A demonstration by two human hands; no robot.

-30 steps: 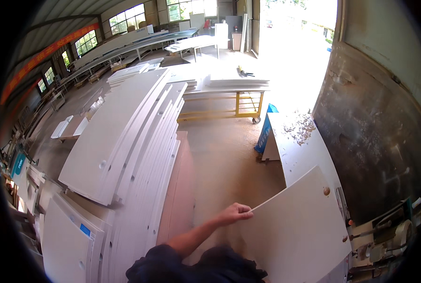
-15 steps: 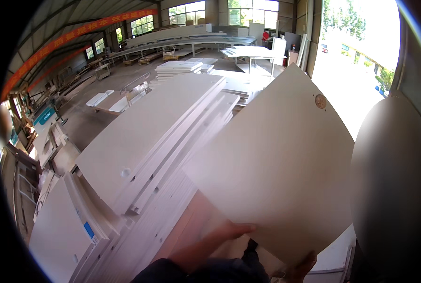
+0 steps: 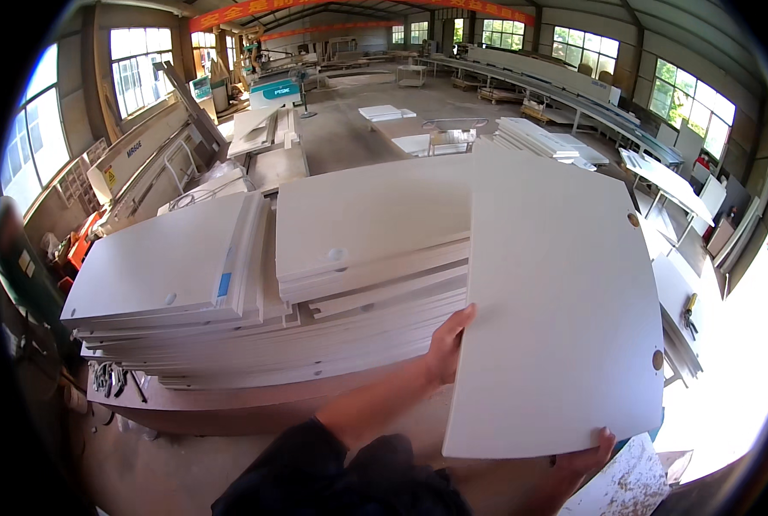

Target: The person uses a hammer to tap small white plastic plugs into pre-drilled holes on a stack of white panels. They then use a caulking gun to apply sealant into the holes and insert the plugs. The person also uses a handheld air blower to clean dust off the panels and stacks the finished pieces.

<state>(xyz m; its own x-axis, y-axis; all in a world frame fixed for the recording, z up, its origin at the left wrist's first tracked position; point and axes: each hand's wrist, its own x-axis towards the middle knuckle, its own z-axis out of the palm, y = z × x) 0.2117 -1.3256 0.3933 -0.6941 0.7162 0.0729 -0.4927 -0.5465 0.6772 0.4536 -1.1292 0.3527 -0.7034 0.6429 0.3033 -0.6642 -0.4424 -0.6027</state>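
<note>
both hands hold one white panel (image 3: 560, 301) up flat, with two round holes near its right edge. the right hand (image 3: 583, 451) grips its near bottom edge, fingertips curled up over the corner. the left hand (image 3: 447, 347) clasps its left edge, fingers wrapped behind, thumb on the face. left of that hand lies a stack of white boards (image 3: 315, 284), one with a small blue label (image 3: 224, 285) on its edge. far beyond, a red banner (image 3: 255, 12) runs under the roof.

Daylit workshop hall: tall windows (image 3: 134, 64), concrete floor (image 3: 341, 129), long benches (image 3: 556, 86), perhaps saw machines (image 3: 272, 86) behind.
</note>
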